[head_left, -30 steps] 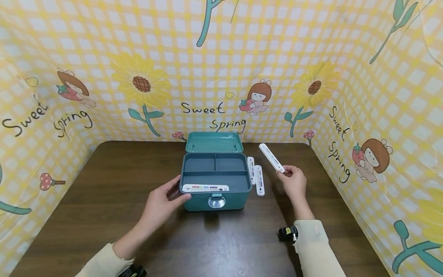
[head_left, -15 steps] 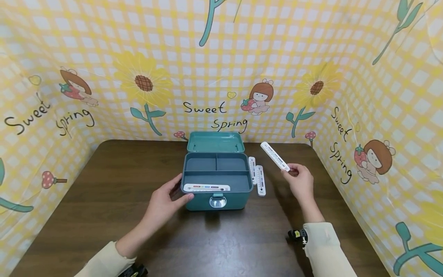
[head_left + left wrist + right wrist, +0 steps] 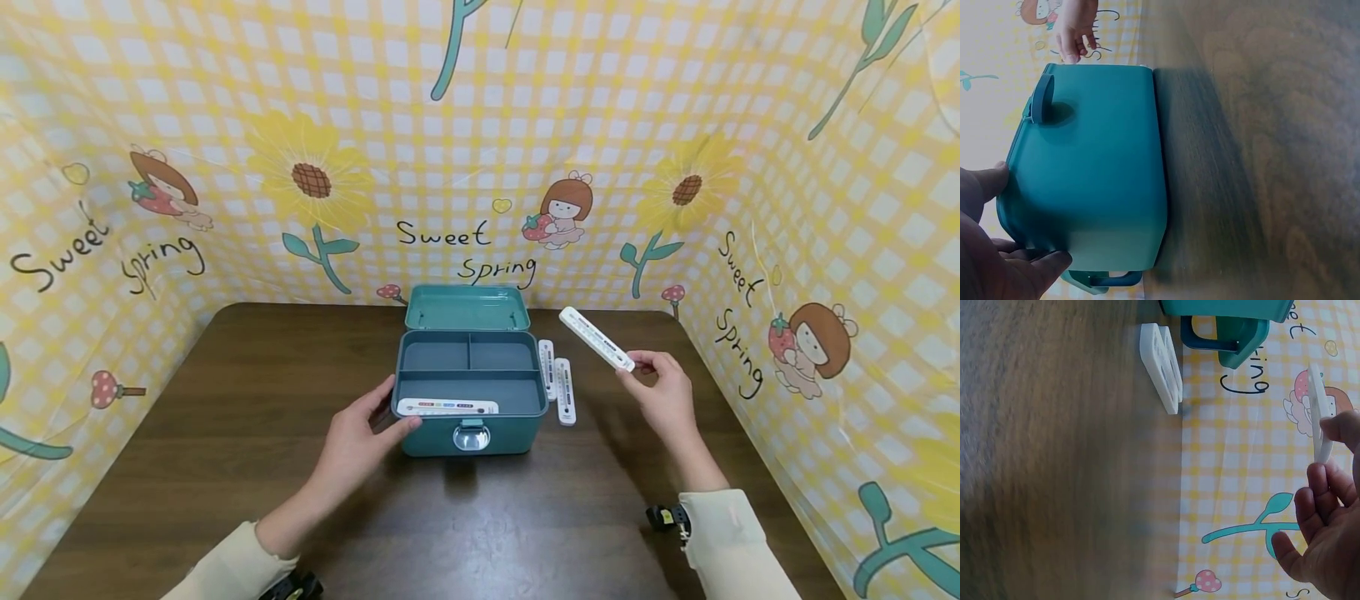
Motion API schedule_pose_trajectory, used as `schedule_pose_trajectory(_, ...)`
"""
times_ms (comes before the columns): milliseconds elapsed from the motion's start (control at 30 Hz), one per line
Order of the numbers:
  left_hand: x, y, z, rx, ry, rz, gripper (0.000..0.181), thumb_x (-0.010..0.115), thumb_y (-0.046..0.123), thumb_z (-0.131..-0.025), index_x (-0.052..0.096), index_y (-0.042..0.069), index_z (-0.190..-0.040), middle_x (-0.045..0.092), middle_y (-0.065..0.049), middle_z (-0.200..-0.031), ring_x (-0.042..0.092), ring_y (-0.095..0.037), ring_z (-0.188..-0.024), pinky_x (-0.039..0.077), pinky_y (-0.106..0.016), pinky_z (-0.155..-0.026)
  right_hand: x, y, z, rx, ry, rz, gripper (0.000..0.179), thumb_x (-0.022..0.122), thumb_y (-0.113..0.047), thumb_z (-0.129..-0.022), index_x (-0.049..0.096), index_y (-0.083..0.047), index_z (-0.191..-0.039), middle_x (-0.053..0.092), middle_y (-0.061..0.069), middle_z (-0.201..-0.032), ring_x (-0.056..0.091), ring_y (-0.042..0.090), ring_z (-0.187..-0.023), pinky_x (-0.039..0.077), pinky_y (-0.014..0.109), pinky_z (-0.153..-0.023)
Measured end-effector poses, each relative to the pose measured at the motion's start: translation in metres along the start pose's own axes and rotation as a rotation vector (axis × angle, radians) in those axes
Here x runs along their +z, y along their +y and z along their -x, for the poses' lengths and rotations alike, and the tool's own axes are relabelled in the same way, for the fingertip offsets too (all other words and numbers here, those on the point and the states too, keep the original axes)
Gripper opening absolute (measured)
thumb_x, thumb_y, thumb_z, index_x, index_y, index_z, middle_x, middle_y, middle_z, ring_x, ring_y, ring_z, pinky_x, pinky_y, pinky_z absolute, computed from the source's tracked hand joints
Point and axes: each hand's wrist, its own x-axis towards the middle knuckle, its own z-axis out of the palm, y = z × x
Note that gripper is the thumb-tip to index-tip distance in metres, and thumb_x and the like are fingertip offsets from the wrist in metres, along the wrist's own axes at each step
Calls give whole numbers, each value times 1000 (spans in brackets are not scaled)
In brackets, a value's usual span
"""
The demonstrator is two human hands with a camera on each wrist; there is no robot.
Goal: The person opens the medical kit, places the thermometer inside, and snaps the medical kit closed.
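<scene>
A teal storage box (image 3: 468, 440) stands on the table with its lid (image 3: 467, 308) raised at the back. Its grey-blue tray has three compartments; a white thermometer (image 3: 447, 407) lies in the long front one. My left hand (image 3: 360, 442) holds the box's front left corner, thumb over the front rim and fingers along the side. My right hand (image 3: 663, 396) pinches another white thermometer (image 3: 597, 338) by one end, above the table and right of the box. Two more thermometers, one (image 3: 547, 368) beside the box and one (image 3: 566, 392) further right, lie there.
The dark wooden table (image 3: 225, 400) extends around the box. A yellow checked cloth (image 3: 465, 167) with printed flowers and figures rises behind and at both sides. A clear latch (image 3: 472, 437) is on the box front, and a handle (image 3: 1210, 339) shows at its side.
My right hand has moved slightly to the right and towards me with the pinched thermometer, which now lies at a slightly flatter angle. My left hand has stayed on the box.
</scene>
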Motion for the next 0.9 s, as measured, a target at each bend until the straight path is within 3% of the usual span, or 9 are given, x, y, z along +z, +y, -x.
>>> schedule_pose_trajectory(200, 0, 0, 1, -4, 3, 10, 87, 78, 49, -88, 43, 8, -156, 51, -15, -153, 60, -28, -131, 55, -41, -98, -6, -4, -2, -74, -67, -14, 26, 82, -8, -86, 73, -2, -110, 66, 11, -103, 55, 18, -95, 41, 19, -82)
schedule_pose_trajectory(733, -2, 2, -1, -12, -2, -30, 86, 77, 52, -89, 43, 10, -156, 51, -14, -153, 61, -26, -130, 55, -41, -98, -17, -25, -10, -183, -216, -6, 26, 82, -9, -87, 72, -6, -111, 67, 7, -106, 59, 20, -96, 43, 12, -82)
schedule_pose_trajectory(900, -3, 2, 0, -12, -12, -25, 85, 77, 50, -89, 43, 9, -156, 51, -14, -153, 60, -27, -131, 55, -41, -98, -18, -31, -14, -223, -263, -13, 24, 82, -10, -87, 73, -8, -109, 67, 5, -105, 60, 24, -96, 46, 16, -85)
